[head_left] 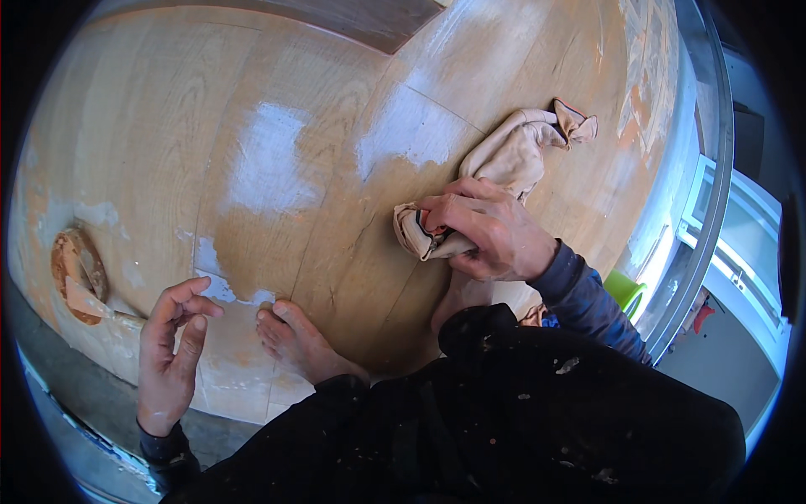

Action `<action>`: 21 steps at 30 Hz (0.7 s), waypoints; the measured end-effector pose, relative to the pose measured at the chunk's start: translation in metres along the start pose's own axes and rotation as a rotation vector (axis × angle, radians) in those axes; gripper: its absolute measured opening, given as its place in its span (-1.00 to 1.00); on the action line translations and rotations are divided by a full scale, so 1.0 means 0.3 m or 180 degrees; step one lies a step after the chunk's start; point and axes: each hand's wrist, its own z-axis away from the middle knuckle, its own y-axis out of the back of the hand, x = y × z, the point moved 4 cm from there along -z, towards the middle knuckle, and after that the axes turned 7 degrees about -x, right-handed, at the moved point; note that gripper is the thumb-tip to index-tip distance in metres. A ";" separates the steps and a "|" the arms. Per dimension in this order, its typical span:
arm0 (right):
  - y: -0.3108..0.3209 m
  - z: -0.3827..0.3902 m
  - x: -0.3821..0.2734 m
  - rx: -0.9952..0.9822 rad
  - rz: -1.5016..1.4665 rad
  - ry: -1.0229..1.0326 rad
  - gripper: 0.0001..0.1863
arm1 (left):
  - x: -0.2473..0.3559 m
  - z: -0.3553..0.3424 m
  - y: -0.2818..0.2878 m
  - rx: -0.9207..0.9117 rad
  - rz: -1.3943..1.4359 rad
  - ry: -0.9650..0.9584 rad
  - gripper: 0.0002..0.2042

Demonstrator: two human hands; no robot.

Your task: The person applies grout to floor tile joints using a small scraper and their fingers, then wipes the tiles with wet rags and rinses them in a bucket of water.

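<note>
My right hand (pixel 495 227) is closed on a bunched beige cloth (pixel 512 155) with dark-edged ends. One end folds up under my fingers, showing a bit of orange-red inside. The rest of the cloth stretches away from me over the wood-look boards (pixel 336 227), its far end crumpled. I cannot tell whether it is a garment or a plain rag. At the left, my left hand (pixel 174 353) is raised with nothing in it, its fingers apart and loosely bent. Nearest to it is a ring-shaped, orange-brown thing (pixel 67 277) smeared with pale stuff.
My bare feet (pixel 304 340) stand on the boards, which carry white patches (pixel 273 155). A dark-sided flat object (pixel 369 25) juts in at the top. On the right are a lime-green container (pixel 623 292), a curved metal rail (pixel 714 210) and a white-framed window (pixel 739 227).
</note>
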 end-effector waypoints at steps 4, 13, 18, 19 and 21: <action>0.004 -0.022 -0.030 0.0167 0.0138 0.0112 -0.45 | -0.011 0.027 -0.047 -0.0142 -0.0017 0.0000 -0.61; -0.014 -0.021 -0.034 0.0082 0.0143 0.0043 -0.42 | -0.020 0.045 -0.054 -0.0052 0.0039 -0.0048 -0.62; -0.011 -0.024 -0.034 0.0154 0.0165 0.0138 -0.42 | -0.016 0.042 -0.070 -0.0115 -0.0014 -0.0068 -0.63; -0.009 -0.024 -0.032 0.0154 0.0165 0.0138 -0.42 | -0.016 0.042 -0.071 -0.0116 -0.0014 -0.0068 -0.63; -0.009 -0.030 -0.026 0.0085 0.0157 0.0129 -0.41 | -0.019 0.043 -0.074 -0.0091 -0.0006 -0.0030 -0.63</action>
